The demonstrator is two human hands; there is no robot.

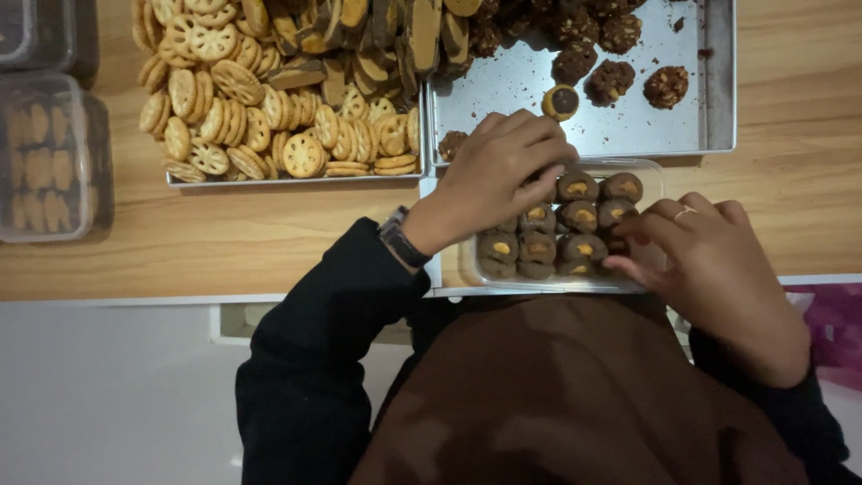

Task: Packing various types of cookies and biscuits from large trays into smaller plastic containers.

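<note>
Left hand (498, 175) curled over the top-left cookies in the clear box (651, 175) at frame centre, grip hidden so can't tell, right hand (709, 265) fingertips pinching its lower-right edge; box overhangs the bench (269, 242) lip, a nudge could tip it.

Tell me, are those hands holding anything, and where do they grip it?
The left hand reaches into the clear box of dark cookies; whether its fingers pinch one cannot be told. The right hand touches the box's side.
</note>
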